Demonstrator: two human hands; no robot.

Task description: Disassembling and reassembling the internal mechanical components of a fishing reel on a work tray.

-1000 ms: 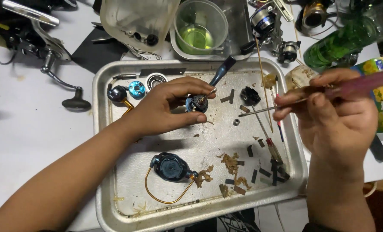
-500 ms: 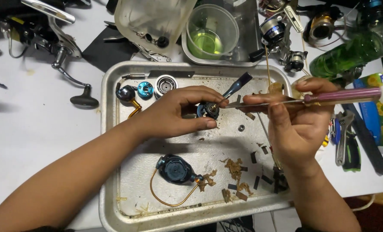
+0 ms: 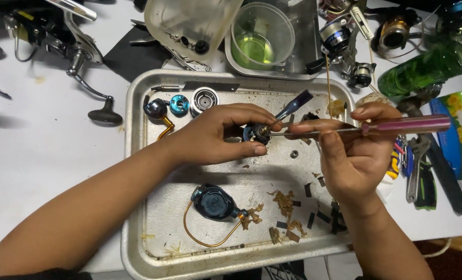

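My left hand (image 3: pixel 218 137) pinches a small dark round reel part (image 3: pixel 255 134) over the metal tray (image 3: pixel 137 155). A purple-handled screwdriver (image 3: pixel 407 125) lies level in my right hand (image 3: pixel 353 150), its thin shaft reaching left with the tip at the part. The two hands almost meet above the tray's upper middle. A dark blue reel body (image 3: pixel 211 202) with a thin golden wire arm lies on the tray's lower half, apart from both hands.
Small knobs and a spool (image 3: pixel 204 99) sit in the tray's top left corner; brown debris and dark bits litter its lower right. Behind the tray stand a clear cup of green liquid (image 3: pixel 262 41), fishing reels (image 3: pixel 340 36) and a green bottle (image 3: pixel 423 70). Pliers (image 3: pixel 417 176) lie right.
My right hand has swung the screwdriver left and levelled it, bringing the tip to the part in my left hand. The view has shifted slightly; the left hand keeps its hold.
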